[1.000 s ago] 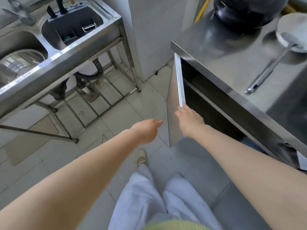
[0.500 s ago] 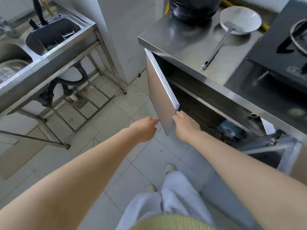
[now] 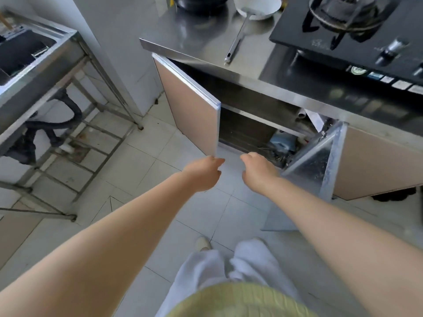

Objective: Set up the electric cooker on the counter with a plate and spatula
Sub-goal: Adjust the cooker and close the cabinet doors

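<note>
The black electric cooker (image 3: pixel 198 2) stands at the back of the steel counter (image 3: pixel 206 35), cut off by the top edge. Right of it sits a white plate (image 3: pixel 263 3), with the metal spatula (image 3: pixel 238 35) resting in it and its handle pointing toward me. Both my hands are low, in front of the open cabinet. My left hand (image 3: pixel 203 173) has its fingers curled, right at the lower corner of the left cabinet door (image 3: pixel 192 110). My right hand (image 3: pixel 258 171) is also curled, holds nothing, and hangs clear of both doors.
The right cabinet door (image 3: pixel 320 163) stands open too, with clutter inside the cabinet (image 3: pixel 281 143). A black gas stove (image 3: pixel 357 35) with a pot fills the counter's right side. A steel sink stand (image 3: pixel 39 72) is at left. White tiled floor lies between.
My right hand has come off the left door's edge and moved right. The door has swung toward the cabinet. My head has risen, bringing the stove and right door into view.
</note>
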